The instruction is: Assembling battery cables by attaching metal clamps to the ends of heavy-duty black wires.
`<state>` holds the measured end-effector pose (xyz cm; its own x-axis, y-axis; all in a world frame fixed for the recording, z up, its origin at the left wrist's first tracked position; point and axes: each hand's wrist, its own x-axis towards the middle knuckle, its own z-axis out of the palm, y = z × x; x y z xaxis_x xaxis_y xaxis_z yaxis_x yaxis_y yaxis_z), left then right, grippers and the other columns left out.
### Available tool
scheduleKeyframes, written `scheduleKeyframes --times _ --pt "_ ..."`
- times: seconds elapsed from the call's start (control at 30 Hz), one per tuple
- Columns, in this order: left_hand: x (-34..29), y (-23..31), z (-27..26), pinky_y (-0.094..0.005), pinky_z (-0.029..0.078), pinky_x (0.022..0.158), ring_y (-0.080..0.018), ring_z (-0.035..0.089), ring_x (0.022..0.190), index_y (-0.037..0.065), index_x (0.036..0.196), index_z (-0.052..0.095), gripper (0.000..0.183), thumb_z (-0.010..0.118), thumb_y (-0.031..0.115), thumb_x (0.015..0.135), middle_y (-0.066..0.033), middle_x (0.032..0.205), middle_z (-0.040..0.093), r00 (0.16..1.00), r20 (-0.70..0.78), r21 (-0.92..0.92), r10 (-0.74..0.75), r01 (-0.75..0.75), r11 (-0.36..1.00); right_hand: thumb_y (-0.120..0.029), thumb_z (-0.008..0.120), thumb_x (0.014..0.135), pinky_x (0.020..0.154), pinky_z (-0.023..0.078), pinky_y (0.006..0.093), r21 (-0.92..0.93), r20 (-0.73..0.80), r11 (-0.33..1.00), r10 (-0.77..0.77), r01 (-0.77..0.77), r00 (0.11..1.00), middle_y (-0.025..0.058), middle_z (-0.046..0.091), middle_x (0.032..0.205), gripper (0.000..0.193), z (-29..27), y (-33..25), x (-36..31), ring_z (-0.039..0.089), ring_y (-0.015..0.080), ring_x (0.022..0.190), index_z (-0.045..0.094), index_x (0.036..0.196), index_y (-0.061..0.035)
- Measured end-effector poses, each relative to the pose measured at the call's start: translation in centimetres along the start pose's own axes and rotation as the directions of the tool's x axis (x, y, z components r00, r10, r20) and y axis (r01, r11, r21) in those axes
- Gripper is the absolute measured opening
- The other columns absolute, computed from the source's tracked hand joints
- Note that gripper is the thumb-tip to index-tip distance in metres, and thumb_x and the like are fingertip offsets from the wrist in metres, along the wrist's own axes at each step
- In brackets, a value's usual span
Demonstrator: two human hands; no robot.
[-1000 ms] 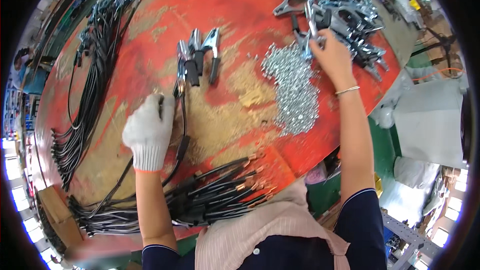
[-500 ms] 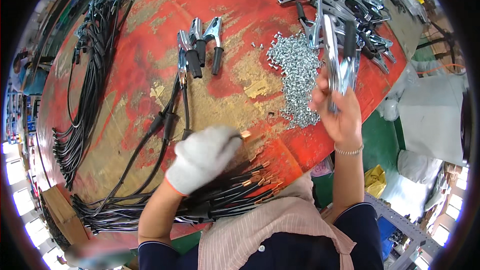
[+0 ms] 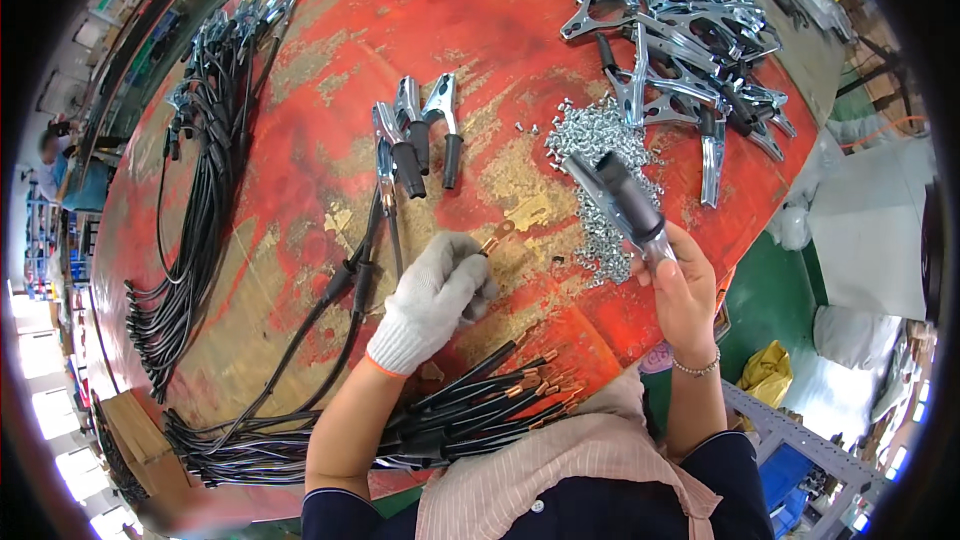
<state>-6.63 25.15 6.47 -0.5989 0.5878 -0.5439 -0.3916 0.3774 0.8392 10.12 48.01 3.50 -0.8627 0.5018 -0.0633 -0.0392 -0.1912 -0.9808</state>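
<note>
My left hand, in a white knitted glove, is closed on a black cable whose copper lug sticks out past the fingers. Most of that cable is hidden by the hand. Bare, with a bracelet at the wrist, my right hand grips a silver metal clamp with a black sleeve on its handle. The clamp tilts to the far left, above a heap of small silver screws. Beyond my left hand lie several more clamps; black cables run to at least one of them.
A pile of metal clamps covers the far right of the worn red table. On the left lies a long bundle of black cables with clamps. More cables with copper ends lie along the near edge, by a cardboard piece.
My right hand has brought the clamp nearer and tipped it leftward over the screws. The copper lug in my left hand now shows clearly. The whole view has shifted slightly.
</note>
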Motion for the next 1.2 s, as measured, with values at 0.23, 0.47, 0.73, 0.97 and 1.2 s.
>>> scheduleKeyframes --times 0.23,0.47,0.73,0.97,1.2 --pt "-1.7 -0.7 0.1 -0.0243 0.049 0.057 -0.0099 0.06 0.067 -0.004 0.13 0.048 0.035 0.049 0.014 0.1 -0.007 0.087 0.065 0.98 0.096 0.22 0.175 -0.193 0.956 -0.037 0.068 0.091 0.087 0.055 0.0393 0.377 -0.16 0.916 -0.081 0.137 0.984 0.0133 0.064 0.113 0.06 0.2 1.3 0.3 0.065 0.0246 0.103 0.048 0.128 0.0055" --pt "-3.0 -0.7 0.7 -0.0239 0.045 0.054 -0.0071 0.055 0.063 -0.001 0.114 0.058 0.023 0.056 0.013 0.096 -0.0045 0.08 0.064 0.979 0.087 0.129 0.183 -0.193 0.973 -0.044 0.05 0.099 0.1 0.046 0.0589 0.107 0.082 0.98 -0.179 0.17 0.98 0.0207 0.059 0.116 0.055 1.2 0.6 0.2 0.059 0.0461 0.113 0.041 0.124 0.0039" --pt "-2.9 0.4 1.2 -0.0231 0.046 0.053 -0.0057 0.057 0.059 -0.001 0.097 0.065 0.02 0.068 0.016 0.088 -0.0026 0.071 0.065 0.997 0.076 0.276 0.024 -0.044 0.96 -0.046 0.061 0.093 0.092 0.052 0.0474 0.051 0.223 0.986 -0.167 0.159 0.961 0.02 0.06 0.11 0.057 2.5 -1.5 -0.1 0.063 0.0349 0.108 0.041 0.117 0.0016" --pt "-3.2 0.7 1.3 -0.0277 0.049 0.061 -0.0113 0.061 0.063 0.006 0.103 0.068 0.037 0.07 0.039 0.087 -0.0057 0.071 0.065 0.995 0.098 0.361 -0.016 -0.02 0.932 -0.046 0.064 0.091 0.091 0.054 0.0489 0.1 0.212 0.982 -0.178 0.16 0.961 0.0218 0.059 0.108 0.058 3.3 -1.8 -0.3 0.064 0.0294 0.101 0.042 0.113 0.0029" --pt "-3.1 0.2 1.4 -0.0311 0.051 0.066 -0.0184 0.066 0.069 0.008 0.104 0.068 0.035 0.069 0.04 0.087 -0.0091 0.076 0.067 0.995 0.099 0.384 -0.001 -0.037 0.923 -0.041 0.064 0.092 0.093 0.052 0.0514 0.098 0.26 0.98 -0.194 0.174 0.946 0.0227 0.057 0.109 0.055 3.8 -2.1 -0.4 0.063 0.0305 0.102 0.041 0.114 0.0044"
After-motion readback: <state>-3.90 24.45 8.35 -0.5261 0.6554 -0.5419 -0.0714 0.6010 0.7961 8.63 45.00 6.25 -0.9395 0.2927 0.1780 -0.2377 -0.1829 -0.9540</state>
